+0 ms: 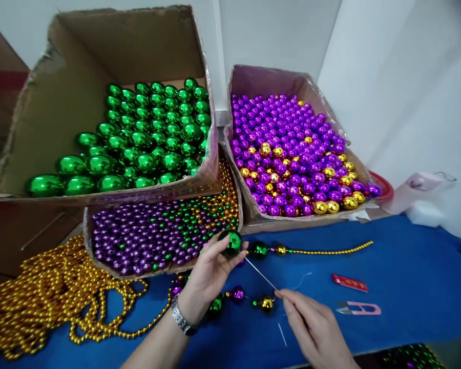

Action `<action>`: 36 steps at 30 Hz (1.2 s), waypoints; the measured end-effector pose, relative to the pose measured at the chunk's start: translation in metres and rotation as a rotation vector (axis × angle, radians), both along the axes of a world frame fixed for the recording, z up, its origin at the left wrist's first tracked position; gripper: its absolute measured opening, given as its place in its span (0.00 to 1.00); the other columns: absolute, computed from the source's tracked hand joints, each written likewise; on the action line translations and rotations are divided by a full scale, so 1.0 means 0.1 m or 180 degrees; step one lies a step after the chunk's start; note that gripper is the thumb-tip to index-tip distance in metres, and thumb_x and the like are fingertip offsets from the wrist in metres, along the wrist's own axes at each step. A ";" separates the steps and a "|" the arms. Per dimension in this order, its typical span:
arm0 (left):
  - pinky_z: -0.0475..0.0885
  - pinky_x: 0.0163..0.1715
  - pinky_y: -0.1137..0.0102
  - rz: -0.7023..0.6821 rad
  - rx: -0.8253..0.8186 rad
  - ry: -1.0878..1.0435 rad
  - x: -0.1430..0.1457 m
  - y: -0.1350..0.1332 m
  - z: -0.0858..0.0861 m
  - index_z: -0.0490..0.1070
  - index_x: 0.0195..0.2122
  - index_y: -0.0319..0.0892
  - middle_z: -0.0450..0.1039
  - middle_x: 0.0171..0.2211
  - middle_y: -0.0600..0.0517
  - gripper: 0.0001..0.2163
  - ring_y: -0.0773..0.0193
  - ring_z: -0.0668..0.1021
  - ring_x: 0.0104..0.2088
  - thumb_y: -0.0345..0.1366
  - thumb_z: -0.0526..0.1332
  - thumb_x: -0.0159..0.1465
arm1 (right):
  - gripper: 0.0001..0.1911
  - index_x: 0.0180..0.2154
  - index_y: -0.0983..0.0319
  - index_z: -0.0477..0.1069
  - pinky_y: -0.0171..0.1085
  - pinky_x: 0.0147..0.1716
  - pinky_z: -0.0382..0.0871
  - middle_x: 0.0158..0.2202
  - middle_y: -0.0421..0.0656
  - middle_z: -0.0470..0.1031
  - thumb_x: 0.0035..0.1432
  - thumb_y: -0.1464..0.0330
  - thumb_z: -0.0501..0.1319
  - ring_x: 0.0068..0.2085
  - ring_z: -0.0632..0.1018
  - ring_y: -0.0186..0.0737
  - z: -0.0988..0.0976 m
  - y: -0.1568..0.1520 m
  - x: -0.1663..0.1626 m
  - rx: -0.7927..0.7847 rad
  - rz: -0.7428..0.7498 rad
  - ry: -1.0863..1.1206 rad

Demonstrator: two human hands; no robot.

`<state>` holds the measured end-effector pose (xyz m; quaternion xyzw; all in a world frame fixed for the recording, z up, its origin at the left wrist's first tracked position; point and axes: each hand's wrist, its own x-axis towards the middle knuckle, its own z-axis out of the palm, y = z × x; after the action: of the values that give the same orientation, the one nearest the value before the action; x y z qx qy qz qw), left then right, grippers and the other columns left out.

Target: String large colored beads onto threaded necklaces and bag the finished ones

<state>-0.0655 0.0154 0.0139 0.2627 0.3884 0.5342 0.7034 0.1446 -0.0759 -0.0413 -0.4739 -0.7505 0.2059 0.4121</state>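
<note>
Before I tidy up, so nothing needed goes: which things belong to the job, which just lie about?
Apparently in the job: green ball in the left hand, thin rod in the right hand, boxed balls, pink snips.

Apparently lying about: red packet, red basin.

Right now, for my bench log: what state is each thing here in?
Left hand: gripping a large green ball
Right hand: pinching a thin rod
Watch: fastened round the left wrist
Green-ball box: open, partly filled
Purple-ball box: open, gold balls mixed in
Lower bead box: open, holding beads
Gold bead strands: heaped loosely
Pink snips: lying flat, blade opening unclear
Red packet: lying flat
</note>
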 end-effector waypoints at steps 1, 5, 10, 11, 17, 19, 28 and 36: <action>0.71 0.49 0.56 0.0053 -0.0011 -0.0095 0.01 0.00 0.01 0.68 0.35 0.40 0.75 0.38 0.51 0.05 0.53 0.78 0.44 0.32 0.62 0.58 | 0.13 0.47 0.59 0.70 0.35 0.39 0.74 0.39 0.44 0.78 0.62 0.73 0.53 0.40 0.80 0.42 -0.01 0.00 -0.01 0.0068 0.0035 -0.0018; 0.72 0.47 0.56 0.0203 -0.0045 -0.0439 0.05 -0.02 0.01 0.68 0.37 0.41 0.74 0.35 0.52 0.09 0.52 0.78 0.43 0.29 0.65 0.55 | 0.13 0.47 0.61 0.68 0.36 0.39 0.75 0.39 0.45 0.78 0.63 0.75 0.51 0.39 0.80 0.41 -0.03 0.00 -0.03 0.0227 0.0102 -0.0118; 0.72 0.45 0.57 0.0176 0.0197 -0.0245 0.10 -0.05 -0.04 0.66 0.44 0.43 0.71 0.38 0.52 0.14 0.59 0.76 0.41 0.29 0.64 0.57 | 0.13 0.48 0.62 0.67 0.35 0.36 0.75 0.38 0.45 0.78 0.64 0.75 0.50 0.36 0.80 0.39 -0.07 0.01 -0.03 0.0272 0.0028 -0.0313; 0.72 0.44 0.58 0.0193 0.0280 -0.0117 0.12 -0.06 -0.05 0.65 0.46 0.45 0.71 0.39 0.52 0.16 0.60 0.76 0.41 0.29 0.64 0.57 | 0.14 0.48 0.62 0.67 0.35 0.36 0.75 0.38 0.45 0.78 0.64 0.75 0.51 0.36 0.80 0.39 -0.08 0.01 -0.03 0.0311 -0.0011 -0.0344; 0.70 0.43 0.68 0.0361 0.0996 0.0806 0.27 -0.20 -0.17 0.64 0.48 0.45 0.67 0.48 0.49 0.24 0.62 0.72 0.43 0.28 0.69 0.51 | 0.13 0.47 0.62 0.67 0.35 0.37 0.74 0.38 0.45 0.79 0.63 0.74 0.51 0.35 0.80 0.39 -0.15 0.02 -0.11 0.0437 -0.0226 -0.0369; 0.70 0.43 0.69 0.0246 0.1039 0.0837 0.31 -0.24 -0.21 0.63 0.50 0.46 0.65 0.51 0.48 0.25 0.61 0.71 0.46 0.28 0.69 0.51 | 0.12 0.47 0.62 0.67 0.34 0.35 0.74 0.37 0.45 0.79 0.64 0.74 0.50 0.35 0.80 0.38 -0.17 0.03 -0.12 0.0360 -0.0244 -0.0313; 0.70 0.41 0.72 0.0207 0.0821 0.0753 0.43 -0.36 -0.29 0.63 0.50 0.46 0.67 0.46 0.51 0.26 0.65 0.71 0.41 0.29 0.69 0.51 | 0.12 0.45 0.63 0.69 0.34 0.37 0.74 0.38 0.46 0.79 0.64 0.72 0.51 0.36 0.80 0.39 -0.23 0.00 -0.04 0.0331 -0.0267 -0.0414; 0.71 0.43 0.67 -0.0399 0.0924 0.0734 0.49 -0.56 -0.26 0.60 0.55 0.45 0.68 0.50 0.45 0.24 0.58 0.72 0.48 0.36 0.63 0.59 | 0.12 0.43 0.64 0.71 0.31 0.34 0.73 0.36 0.48 0.78 0.65 0.70 0.50 0.35 0.80 0.39 -0.18 0.00 0.04 0.0351 -0.0331 -0.0468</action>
<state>-0.0162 -0.0408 -0.0125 0.4444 0.3681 0.5060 0.6410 0.1485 -0.0758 -0.0594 -0.5026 -0.7633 0.1072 0.3915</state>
